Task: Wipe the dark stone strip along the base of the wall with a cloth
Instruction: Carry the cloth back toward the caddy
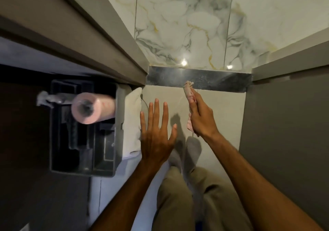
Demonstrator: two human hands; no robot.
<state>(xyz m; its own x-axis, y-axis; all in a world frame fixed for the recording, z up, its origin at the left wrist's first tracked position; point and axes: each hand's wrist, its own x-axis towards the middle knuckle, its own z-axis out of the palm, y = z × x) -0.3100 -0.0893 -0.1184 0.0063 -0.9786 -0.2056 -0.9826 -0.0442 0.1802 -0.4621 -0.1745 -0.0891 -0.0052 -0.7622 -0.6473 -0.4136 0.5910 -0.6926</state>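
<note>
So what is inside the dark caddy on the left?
A pink roll and a spray bottle lie across the dark caddy. Its lower compartments are too dark to tell.

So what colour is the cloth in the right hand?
Pale pink cloth, bunched in the right hand; head view.

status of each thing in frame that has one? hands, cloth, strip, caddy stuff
right hand: closed on the cloth
cloth: bunched, tip touching the dark stone strip
dark stone strip: dusty, smeared
left hand: open, fingers spread, holding nothing
pink roll: standing in the grey caddy
grey caddy: open-topped
white towel: folded, beside the caddy
</note>
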